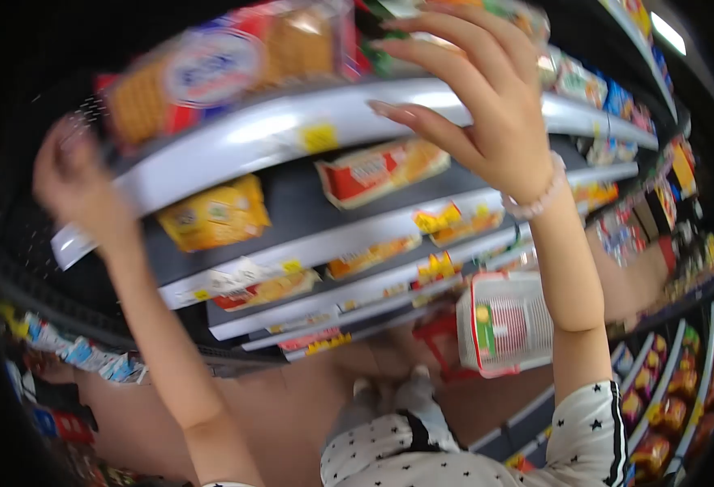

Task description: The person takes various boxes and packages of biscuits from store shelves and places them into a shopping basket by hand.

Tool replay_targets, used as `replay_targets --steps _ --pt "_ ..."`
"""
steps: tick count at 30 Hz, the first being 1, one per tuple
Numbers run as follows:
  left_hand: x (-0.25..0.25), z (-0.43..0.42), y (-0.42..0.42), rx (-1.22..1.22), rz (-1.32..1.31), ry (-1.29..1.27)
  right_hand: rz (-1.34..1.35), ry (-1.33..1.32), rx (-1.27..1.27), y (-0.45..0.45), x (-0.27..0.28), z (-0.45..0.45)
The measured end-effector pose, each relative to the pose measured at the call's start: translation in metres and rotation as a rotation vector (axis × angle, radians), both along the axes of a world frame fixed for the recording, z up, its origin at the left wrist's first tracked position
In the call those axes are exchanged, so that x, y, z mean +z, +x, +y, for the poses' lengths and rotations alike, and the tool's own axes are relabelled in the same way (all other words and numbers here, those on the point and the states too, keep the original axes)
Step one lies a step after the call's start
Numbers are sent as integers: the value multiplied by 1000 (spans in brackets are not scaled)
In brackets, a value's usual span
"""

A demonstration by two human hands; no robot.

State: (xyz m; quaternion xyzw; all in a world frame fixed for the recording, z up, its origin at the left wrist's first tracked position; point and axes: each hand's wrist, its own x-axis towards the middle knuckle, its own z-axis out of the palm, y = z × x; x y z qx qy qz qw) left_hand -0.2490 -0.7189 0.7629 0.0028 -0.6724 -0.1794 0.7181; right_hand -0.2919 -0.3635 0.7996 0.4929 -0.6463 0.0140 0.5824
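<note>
My right hand (487,105) is raised in front of the upper shelf, fingers spread and curved, with nothing between them. Blurred by motion, my left hand (77,174) is at the left end of that shelf; its fingers are too smeared to read. Between the hands, a large biscuit package (215,69) in red, blue and clear wrap lies on the upper shelf (271,130). One level down are a yellow packet (217,215) and a red and cream packet (383,172).
More shelves (324,264) with packets continue below. A white and red shopping basket (507,325) is low, by my right forearm. Racks of packaged goods (669,406) stand at the lower right. Blue and white packets (81,353) hang at the lower left. My feet are on the tiled floor (284,414).
</note>
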Motion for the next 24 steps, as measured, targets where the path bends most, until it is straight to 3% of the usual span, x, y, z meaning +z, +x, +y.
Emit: replay_targets --steps 1,2,3,4,6,7,9,10,11,12,14,16,18,19,21,24 --pt "-18 -13 11 58 124 -106 -18 -36 5 10 -24 29" --pt "-68 -56 2 -313 570 53 -52 -67 -72 26 -54 62" --pt "-109 -66 19 137 585 -101 -218 -84 -131 46 -87 95" --pt "-105 0 33 24 632 -232 -329 -121 -184 58 -127 131" --pt "-233 29 51 185 111 -135 -688 -256 -441 84 -212 198" --pt "-277 67 64 109 -252 -146 -893 -415 -562 100 -263 228" --pt "-392 137 87 -303 -610 303 -1122 -584 -879 142 -376 285" --pt "-426 167 101 -242 -790 36 -1261 -575 -916 162 -430 309" --pt "-443 193 115 -368 -974 -82 -1380 -601 -897 177 -466 320" --pt "-462 233 123 -419 -1031 -41 -1443 -613 -906 184 -494 322" --pt "-460 308 124 -699 -1295 159 -1610 -576 -935 180 -530 318" --pt "-434 374 113 -815 -1427 8 -1729 -528 -944 166 -556 311" --pt "-436 424 102 -908 -1443 -69 -1998 -273 -1099 154 -575 300" --pt "-432 445 95 -918 -1445 -104 -2009 -272 -1081 149 -568 294" --pt "-425 479 85 -911 -1434 -179 -2160 -49 -1280 141 -553 289" --pt "-416 516 79 -859 -1432 -181 -2046 -269 -1320 149 -596 294"
